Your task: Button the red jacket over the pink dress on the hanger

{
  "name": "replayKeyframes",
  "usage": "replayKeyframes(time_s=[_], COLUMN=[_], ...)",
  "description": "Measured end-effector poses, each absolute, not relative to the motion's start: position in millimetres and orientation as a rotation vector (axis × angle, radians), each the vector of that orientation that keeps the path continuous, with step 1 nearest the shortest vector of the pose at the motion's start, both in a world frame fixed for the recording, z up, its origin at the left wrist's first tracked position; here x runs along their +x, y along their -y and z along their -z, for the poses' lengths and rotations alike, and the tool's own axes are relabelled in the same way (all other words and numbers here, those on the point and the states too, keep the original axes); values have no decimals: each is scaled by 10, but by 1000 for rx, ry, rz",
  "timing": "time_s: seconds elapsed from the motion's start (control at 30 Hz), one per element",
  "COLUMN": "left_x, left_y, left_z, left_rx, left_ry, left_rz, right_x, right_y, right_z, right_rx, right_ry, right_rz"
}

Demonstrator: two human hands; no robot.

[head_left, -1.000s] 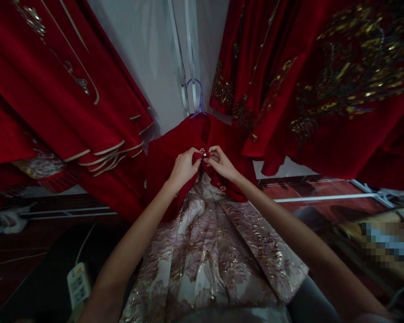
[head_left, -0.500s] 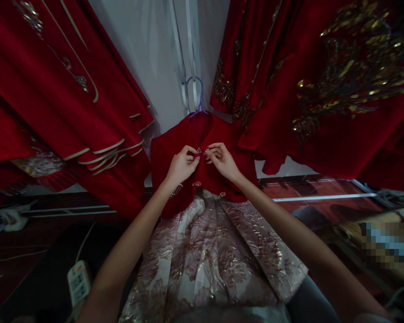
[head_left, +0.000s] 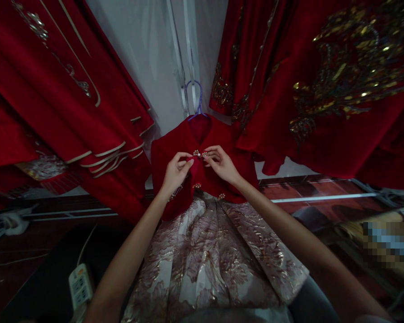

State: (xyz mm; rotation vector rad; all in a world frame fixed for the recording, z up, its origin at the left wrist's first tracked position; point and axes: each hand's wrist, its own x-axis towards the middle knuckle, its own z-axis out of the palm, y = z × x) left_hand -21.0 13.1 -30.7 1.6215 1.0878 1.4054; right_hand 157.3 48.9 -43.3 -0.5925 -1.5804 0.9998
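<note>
A small red velvet jacket (head_left: 175, 146) hangs on a purple hanger (head_left: 194, 96) over a pale brocade skirt (head_left: 208, 255). My left hand (head_left: 175, 172) pinches the jacket's left front edge just below its pearl clasp (head_left: 199, 153). My right hand (head_left: 220, 163) pinches the right front edge at the same clasp. Both hands are closed on the cloth, fingertips almost touching. Lower down the front sit two more jewelled fasteners (head_left: 197, 185).
Large red embroidered garments hang at the left (head_left: 54, 98) and at the right (head_left: 323, 85), close on both sides. A white wall (head_left: 144, 49) is behind. A white power strip (head_left: 79, 285) lies on the dark floor at lower left, with cables further left.
The jacket front, held open and bunched a second ago, now lies closed and flat. My left hand has slid slightly down from the clasp; the right stays at it.
</note>
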Motion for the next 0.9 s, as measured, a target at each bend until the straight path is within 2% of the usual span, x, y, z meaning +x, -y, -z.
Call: replayKeyframes(time_s=[0.33, 0.6, 0.9], left_x=[-81, -76, -66], left_y=[-282, -265, -246], left_z=[25, 120, -6], left_rx=[2155, 2149, 2227], left_ry=[-1388, -1377, -1386], left_rz=[-1150, -1175, -1258], right_x=[1586, 1624, 1647], right_y=[-483, -470, -444], right_z=[374, 367, 263], right_rx=[-609, -626, -672], right_ry=[1623, 1660, 1733], right_rz=[-905, -857, -769])
